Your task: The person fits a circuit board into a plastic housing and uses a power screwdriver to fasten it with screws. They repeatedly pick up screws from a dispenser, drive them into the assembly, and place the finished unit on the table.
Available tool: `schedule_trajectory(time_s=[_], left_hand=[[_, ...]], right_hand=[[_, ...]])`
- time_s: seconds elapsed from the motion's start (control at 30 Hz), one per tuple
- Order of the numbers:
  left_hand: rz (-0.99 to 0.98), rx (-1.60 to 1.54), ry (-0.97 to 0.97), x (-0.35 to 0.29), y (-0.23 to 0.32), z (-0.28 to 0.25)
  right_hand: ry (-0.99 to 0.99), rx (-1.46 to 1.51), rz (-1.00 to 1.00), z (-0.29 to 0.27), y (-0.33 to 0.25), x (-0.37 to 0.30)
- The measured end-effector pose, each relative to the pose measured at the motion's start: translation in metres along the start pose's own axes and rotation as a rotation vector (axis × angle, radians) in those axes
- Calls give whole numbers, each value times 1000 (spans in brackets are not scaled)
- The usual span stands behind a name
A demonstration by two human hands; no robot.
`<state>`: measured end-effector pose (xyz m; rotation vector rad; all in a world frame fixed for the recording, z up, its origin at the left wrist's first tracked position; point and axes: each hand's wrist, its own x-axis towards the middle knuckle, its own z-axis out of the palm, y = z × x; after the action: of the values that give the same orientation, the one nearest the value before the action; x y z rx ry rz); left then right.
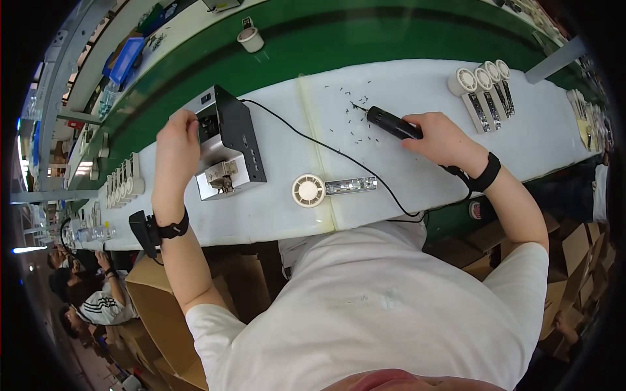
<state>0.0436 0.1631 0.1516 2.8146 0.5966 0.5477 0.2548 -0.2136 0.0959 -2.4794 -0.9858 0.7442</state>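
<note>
My right hand [443, 138] is wrapped around the rear of a black electric screwdriver [390, 122]. Its tip points up and left, among small dark screws [360, 138] scattered on the white work surface. My left hand [178, 140] is at the left side of a black-and-silver box-shaped machine [236, 127], which has a metal fitting at its front. The fingers there are bent and pressed together; what they hold, if anything, is hidden. Between my arms lies a round white vented part [308, 190] with a circuit-board strip [351, 186] attached, pointing right.
A black cable [339, 152] crosses the table from the machine toward my right wrist. Several similar white parts with strips [482, 79] stand at the far right, others [124, 188] at the left. One white part [250, 40] sits on the green surface behind. Cardboard boxes [166, 313] stand below.
</note>
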Motion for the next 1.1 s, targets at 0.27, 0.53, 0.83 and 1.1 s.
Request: schedule_trajectory(time_s=[0.27, 0.53, 0.83, 1.1], left_hand=[[-13, -24, -278, 18, -4, -1], [54, 37, -215, 20, 1, -2], [400, -216, -20, 21, 16, 12], [353, -294, -24, 13, -17, 5]], right_hand=[[-25, -15, 13, -5, -17, 4], [3, -60, -90, -28, -61, -2], [-23, -105, -234, -45, -152, 14], [-87, -82, -318, -38, -212, 36]])
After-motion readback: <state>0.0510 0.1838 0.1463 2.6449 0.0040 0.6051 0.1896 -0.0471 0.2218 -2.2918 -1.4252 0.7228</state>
